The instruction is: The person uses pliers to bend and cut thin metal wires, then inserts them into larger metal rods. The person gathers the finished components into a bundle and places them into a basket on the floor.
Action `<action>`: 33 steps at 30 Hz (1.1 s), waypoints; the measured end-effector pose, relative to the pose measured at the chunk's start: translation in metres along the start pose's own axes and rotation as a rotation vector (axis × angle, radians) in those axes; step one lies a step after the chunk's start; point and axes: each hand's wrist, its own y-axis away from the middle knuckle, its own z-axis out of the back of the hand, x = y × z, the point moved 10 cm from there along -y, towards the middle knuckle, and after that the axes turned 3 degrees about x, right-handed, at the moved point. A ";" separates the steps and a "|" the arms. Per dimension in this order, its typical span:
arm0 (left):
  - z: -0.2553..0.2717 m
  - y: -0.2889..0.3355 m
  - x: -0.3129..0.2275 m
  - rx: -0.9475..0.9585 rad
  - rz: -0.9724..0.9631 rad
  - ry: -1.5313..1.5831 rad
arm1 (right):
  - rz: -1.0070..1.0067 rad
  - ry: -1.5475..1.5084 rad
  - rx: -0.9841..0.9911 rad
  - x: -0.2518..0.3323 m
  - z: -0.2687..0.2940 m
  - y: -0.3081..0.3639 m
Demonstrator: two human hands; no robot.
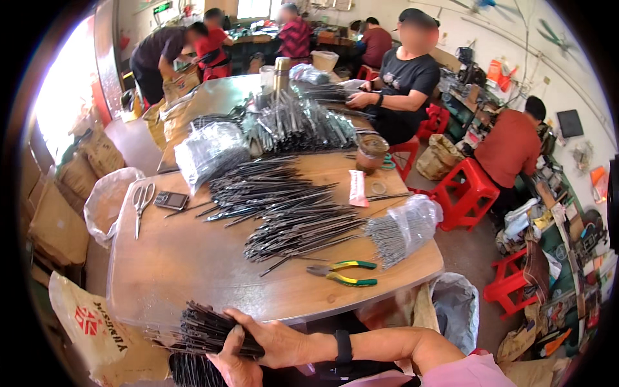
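At the table's near edge, a bundle of thin dark rods (203, 327) is held between my two hands, its ends fanning out to the left. My right hand (274, 338), with a black band at the wrist, wraps around the bundle's right end. Just below it, my left hand (235, 369) closes on the same bundle with its thumb up against the rods; its lower part is cut off by the frame. More dark rods (193, 371) show under the bundle. Beyond, a large pile of similar rods (284, 206) lies across the table (167, 271).
Yellow-green pliers (351, 272), a bag of thin grey rods (403, 232), scissors (140, 203) and a phone (172, 200) lie on the table. A jar (372, 155) and steel flask (281, 74) stand farther back. A co-worker (406, 84) sits across; red stools (465, 193) stand right.
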 end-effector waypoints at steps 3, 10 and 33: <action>-0.007 0.014 0.008 0.107 0.183 -0.191 | -0.058 0.020 0.010 -0.009 0.003 0.017; 0.038 0.063 -0.015 0.092 0.107 -0.227 | -0.158 -0.021 0.091 -0.012 -0.030 0.035; 0.288 0.177 -0.055 -0.672 -0.057 -0.462 | 0.005 -0.126 0.439 0.026 -0.124 -0.066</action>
